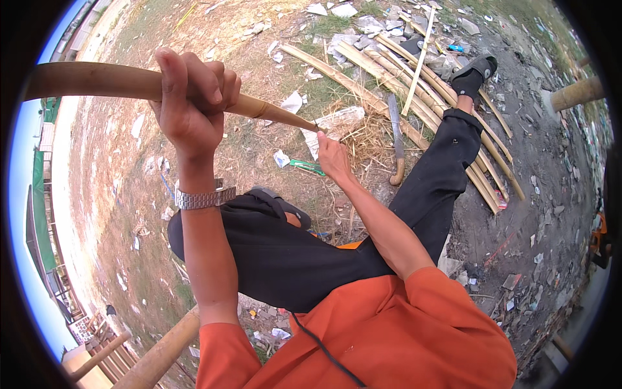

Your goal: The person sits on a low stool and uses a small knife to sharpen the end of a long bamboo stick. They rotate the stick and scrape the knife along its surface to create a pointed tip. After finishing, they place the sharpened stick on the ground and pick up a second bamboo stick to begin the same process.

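Observation:
A long bamboo pole (272, 113) crosses from the upper left edge toward the middle, held up off the ground. My left hand (195, 97), with a metal watch on its wrist, is closed around it, thumb pointing up. At the pole's narrow far end, my right hand (334, 157) grips the tip; its thumb shows, while most of its fingers are hidden. Just right of that hand, a machete (394, 136) with a wooden handle lies on straw and bamboo strips. A green plastic item (306, 167) lies on the ground beside my right hand.
Several split bamboo strips (382, 76) lie at the upper right, partly under my outstretched right leg (434, 172). Scraps of paper and rubble litter the ground. Thick bamboo poles stand out at the lower left (162, 350) and right edge (576, 94).

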Motion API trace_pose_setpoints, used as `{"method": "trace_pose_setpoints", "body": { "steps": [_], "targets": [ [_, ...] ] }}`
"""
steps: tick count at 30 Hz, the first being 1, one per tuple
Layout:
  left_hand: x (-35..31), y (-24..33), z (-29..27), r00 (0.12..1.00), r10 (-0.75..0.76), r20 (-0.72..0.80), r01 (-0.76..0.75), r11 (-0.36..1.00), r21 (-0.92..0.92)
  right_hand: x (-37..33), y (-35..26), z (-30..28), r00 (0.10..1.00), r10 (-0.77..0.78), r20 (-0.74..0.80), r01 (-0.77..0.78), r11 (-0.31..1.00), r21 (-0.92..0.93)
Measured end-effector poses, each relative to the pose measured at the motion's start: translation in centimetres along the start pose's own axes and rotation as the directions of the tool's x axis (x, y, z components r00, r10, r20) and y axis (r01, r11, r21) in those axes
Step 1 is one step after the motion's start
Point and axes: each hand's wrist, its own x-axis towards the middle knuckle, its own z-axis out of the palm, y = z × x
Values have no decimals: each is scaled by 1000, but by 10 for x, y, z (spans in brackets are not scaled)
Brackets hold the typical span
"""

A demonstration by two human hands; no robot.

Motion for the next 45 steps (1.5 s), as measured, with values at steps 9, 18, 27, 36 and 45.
{"method": "trace_pose_setpoints", "body": {
  "steps": [9,18,27,36,45],
  "targets": [
    [3,-1,-5,990,-3,-141,4,1000,10,11,3,2,997,-70,8,70,997,-36],
    [4,2,-8,995,-11,-96,12,1000,9,7,6,2,999,7,47,-1,992,-125],
    [-8,-1,6,993,2,121,-4,1000,12,8,19,3,999,-45,23,47,994,-98],
    [-8,0,11,996,-34,77,37,999,-36,39,47,15,997,66,36,-50,938,-344],
    [-14,4,-11,996,-4,-93,2,1000,-17,45,42,21,998,-36,59,57,917,-395]
  ]
}}
